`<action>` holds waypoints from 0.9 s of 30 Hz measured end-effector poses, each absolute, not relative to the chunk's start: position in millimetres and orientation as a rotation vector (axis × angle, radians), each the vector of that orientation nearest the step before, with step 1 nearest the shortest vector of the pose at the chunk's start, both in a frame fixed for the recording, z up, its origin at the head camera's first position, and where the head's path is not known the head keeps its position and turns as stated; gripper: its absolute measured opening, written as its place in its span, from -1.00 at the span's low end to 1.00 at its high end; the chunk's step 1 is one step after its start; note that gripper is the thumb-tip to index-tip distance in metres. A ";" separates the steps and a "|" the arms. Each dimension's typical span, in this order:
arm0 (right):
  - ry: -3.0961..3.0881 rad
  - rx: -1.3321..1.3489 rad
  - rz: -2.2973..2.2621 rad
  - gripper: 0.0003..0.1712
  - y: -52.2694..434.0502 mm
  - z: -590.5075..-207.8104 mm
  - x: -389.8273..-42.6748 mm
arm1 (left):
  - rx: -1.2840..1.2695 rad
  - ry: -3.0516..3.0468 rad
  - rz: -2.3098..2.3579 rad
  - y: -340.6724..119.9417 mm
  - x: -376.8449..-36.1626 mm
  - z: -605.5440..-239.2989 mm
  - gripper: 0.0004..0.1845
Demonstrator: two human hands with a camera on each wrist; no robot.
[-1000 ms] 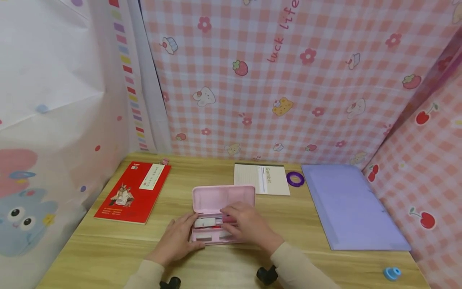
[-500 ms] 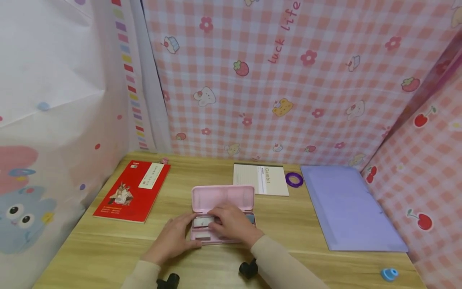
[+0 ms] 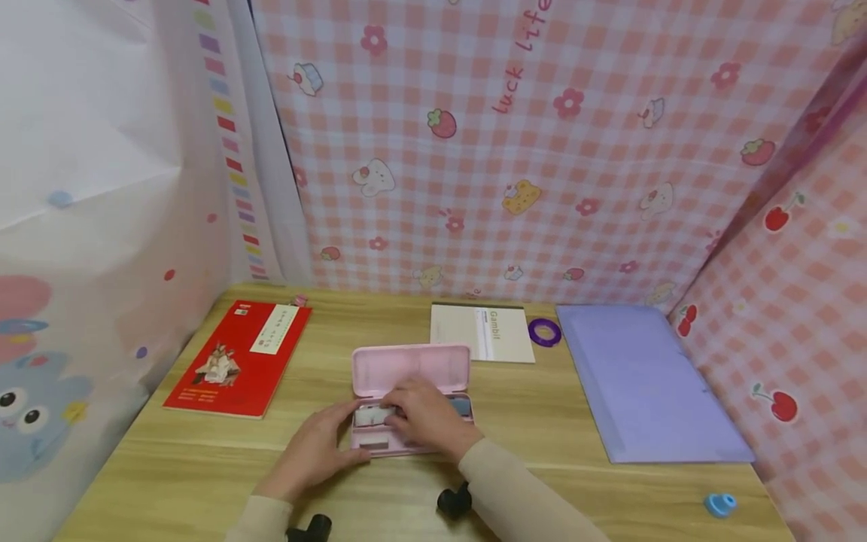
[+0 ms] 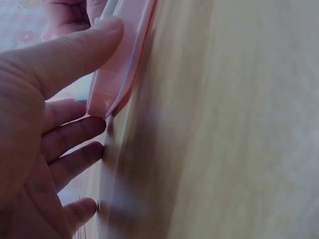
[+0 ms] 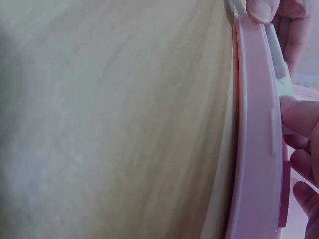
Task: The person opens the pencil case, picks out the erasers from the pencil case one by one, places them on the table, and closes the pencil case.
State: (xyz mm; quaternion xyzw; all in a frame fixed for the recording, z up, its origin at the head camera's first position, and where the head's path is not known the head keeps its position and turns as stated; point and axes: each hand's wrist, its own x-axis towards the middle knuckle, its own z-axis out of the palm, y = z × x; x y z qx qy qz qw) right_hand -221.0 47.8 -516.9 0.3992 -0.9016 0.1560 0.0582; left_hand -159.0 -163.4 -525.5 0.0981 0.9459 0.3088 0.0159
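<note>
"Gambit" notebook [image 3: 482, 333] behind open pink pencil case [image 3: 409, 369], both hands there

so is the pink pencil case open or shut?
Open: the pink plastic pencil case has its lid raised behind the tray, with the right hand inside.

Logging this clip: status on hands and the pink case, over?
Left hand steadies pink case at its left end, fingers straight. Right hand inside case, fingers curled on contents; grip unclear. Lid up. Nothing in the way.

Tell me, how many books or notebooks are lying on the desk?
2. A red book lies at the left; a white notebook lies behind the open pink pencil case. The purple folder could hide more.
</note>
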 end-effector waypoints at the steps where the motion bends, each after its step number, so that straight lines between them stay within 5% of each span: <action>1: -2.728 1.210 0.483 -0.76 46.8 -516.1 -220.8 | 0.285 2.930 0.967 -163.9 -158.9 -525.4 -0.07; 11: -2.772 1.020 0.910 -0.88 58.9 -501.9 -208.8 | 0.227 2.888 0.997 -166.0 -160.0 -528.7 -0.04; 19: -2.793 0.478 1.447 -0.88 146.5 -494.0 -203.1 | 0.202 2.867 0.964 -159.8 -157.7 -523.3 -0.04; 27: -2.814 0.113 1.329 -0.91 226.7 -515.6 -215.6 | 0.287 2.939 1.062 -147.6 -153.9 -520.9 -0.20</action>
